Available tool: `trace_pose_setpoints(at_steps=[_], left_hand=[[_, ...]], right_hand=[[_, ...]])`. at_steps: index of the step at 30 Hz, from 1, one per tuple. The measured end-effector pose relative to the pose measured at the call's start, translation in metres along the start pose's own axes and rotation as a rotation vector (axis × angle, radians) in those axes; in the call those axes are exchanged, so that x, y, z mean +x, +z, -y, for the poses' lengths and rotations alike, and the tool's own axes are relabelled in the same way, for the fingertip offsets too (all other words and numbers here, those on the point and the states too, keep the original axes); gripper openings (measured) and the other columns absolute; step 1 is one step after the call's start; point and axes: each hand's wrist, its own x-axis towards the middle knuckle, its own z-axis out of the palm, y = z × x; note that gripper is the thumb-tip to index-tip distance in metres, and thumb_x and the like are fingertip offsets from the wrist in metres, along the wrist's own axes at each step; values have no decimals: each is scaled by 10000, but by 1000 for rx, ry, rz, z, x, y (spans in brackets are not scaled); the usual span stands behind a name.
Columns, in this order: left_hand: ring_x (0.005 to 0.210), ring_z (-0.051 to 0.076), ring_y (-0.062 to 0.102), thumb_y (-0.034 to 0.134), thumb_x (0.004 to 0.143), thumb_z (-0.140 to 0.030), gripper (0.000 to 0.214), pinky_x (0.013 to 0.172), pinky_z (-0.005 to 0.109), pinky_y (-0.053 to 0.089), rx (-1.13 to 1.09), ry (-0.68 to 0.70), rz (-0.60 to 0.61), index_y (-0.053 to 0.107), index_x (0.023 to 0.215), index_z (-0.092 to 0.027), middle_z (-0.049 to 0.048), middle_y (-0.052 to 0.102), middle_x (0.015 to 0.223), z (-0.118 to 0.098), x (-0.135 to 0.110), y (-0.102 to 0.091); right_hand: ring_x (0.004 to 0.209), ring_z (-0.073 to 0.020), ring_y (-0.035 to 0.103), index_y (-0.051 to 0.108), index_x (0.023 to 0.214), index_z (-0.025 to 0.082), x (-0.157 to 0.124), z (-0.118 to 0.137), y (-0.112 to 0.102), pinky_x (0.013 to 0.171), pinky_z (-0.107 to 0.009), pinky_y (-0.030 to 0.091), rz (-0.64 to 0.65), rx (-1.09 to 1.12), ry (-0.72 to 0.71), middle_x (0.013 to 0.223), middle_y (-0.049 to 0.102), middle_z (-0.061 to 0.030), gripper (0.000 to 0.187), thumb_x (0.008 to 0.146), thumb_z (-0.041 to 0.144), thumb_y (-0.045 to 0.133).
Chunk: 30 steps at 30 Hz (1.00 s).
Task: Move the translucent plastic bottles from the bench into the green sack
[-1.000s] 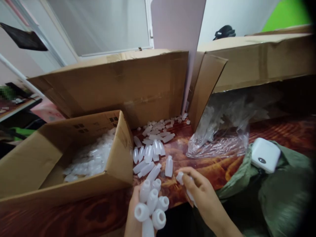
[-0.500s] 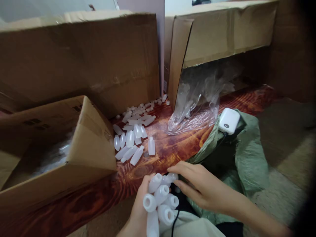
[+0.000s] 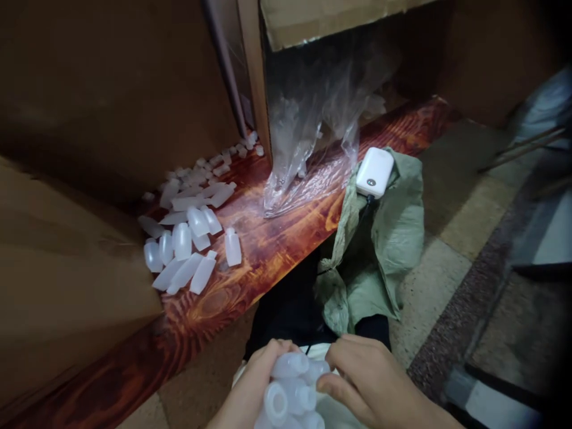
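My left hand [image 3: 243,393] is wrapped round a bunch of small white plastic bottles [image 3: 290,390], held low over my lap at the bottom of the view. Pressed against the right side of that bunch is my right hand [image 3: 361,387], its fingers curled over the bottles. More loose white bottles [image 3: 187,247] lie in a heap on the wooden tabletop [image 3: 277,238], up and to the left of my hands. One bottle [image 3: 233,247] lies a little apart from the heap.
Cardboard boxes [image 3: 67,286] stand at the left and back of the table. A crumpled clear plastic bag [image 3: 308,161] lies by the right box. A white device [image 3: 374,172] rests on a green cloth [image 3: 388,238] hanging off the edge. Tiled floor [image 3: 451,250] at right.
The view has tipped downward and right. Both hands, with the bunch of bottles, have dropped from the table edge toward my lap, and my right hand has closed onto the bunch.
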Motion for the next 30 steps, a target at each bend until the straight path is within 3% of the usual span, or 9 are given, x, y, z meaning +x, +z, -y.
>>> trace_pose_setpoints(at_steps=[2, 5, 9, 13, 17, 21, 24, 28, 30], left_hand=[[600, 147, 515, 686, 726, -430, 309, 607, 235, 381, 45, -9, 21, 660, 692, -124, 15, 570, 630, 1, 1, 3], [626, 156, 541, 668, 739, -421, 291, 624, 240, 400, 69, -39, 6, 657, 742, -131, 22, 590, 666, -1, -1, 9], [621, 145, 526, 689, 710, -441, 314, 596, 233, 398, 21, -69, 7, 631, 773, -139, 10, 557, 671, -2, -7, 15], [615, 148, 527, 726, 642, -440, 332, 593, 246, 409, -118, -152, -3, 603, 754, -152, 7, 548, 672, 1, -12, 18], [602, 132, 494, 713, 612, -377, 283, 598, 246, 409, -185, -144, -8, 586, 727, -152, -7, 521, 650, 0, -18, 22], [603, 145, 504, 672, 650, -374, 265, 588, 259, 408, -150, -142, -6, 587, 765, -150, 6, 540, 670, 2, -23, 21], [581, 144, 503, 654, 674, -357, 241, 579, 255, 400, -148, -139, -17, 584, 786, -156, 4, 542, 664, 5, -25, 17], [559, 136, 507, 654, 667, -319, 213, 587, 255, 407, -160, -138, -2, 583, 773, -149, 5, 551, 677, 7, -24, 16], [548, 128, 502, 664, 658, -308, 206, 585, 250, 407, -160, -124, 12, 581, 751, -144, 1, 546, 666, 8, -24, 16]], right_hand=[[621, -135, 605, 608, 868, 190, -6, 2, -6, 573, -246, 406, 26, 85, 49, 712, 651, 4, 484, 1001, 563, 329], [731, -131, 650, 577, 1131, 220, -10, 5, -15, 666, -241, 461, 40, 62, 4, 882, 696, 10, 325, 1036, 418, 338], [608, -156, 610, 591, 789, 216, -16, 2, -10, 535, -274, 436, 4, -70, -10, 672, 624, 5, 355, 1024, 360, 368], [715, -159, 662, 582, 1081, 242, -22, -9, 0, 612, -260, 512, 5, -12, -40, 861, 684, -10, 241, 989, 418, 446], [568, -153, 605, 584, 885, 245, -23, -13, 3, 504, -263, 454, -11, -80, -72, 672, 605, 14, 221, 992, 381, 448], [663, -142, 629, 574, 1078, 225, -21, -6, 1, 574, -241, 466, 35, -77, -85, 786, 627, -7, 261, 1012, 411, 404], [592, -139, 588, 590, 900, 223, -20, -1, -2, 520, -247, 419, 39, -104, -72, 687, 569, 8, 269, 1010, 397, 416], [658, -134, 614, 583, 1054, 226, -22, 4, -3, 559, -233, 439, 81, -93, -58, 766, 599, 0, 260, 1013, 412, 407], [619, -132, 597, 593, 956, 228, -23, 5, -4, 532, -237, 416, 62, -106, -51, 722, 579, 9, 258, 1020, 378, 393]])
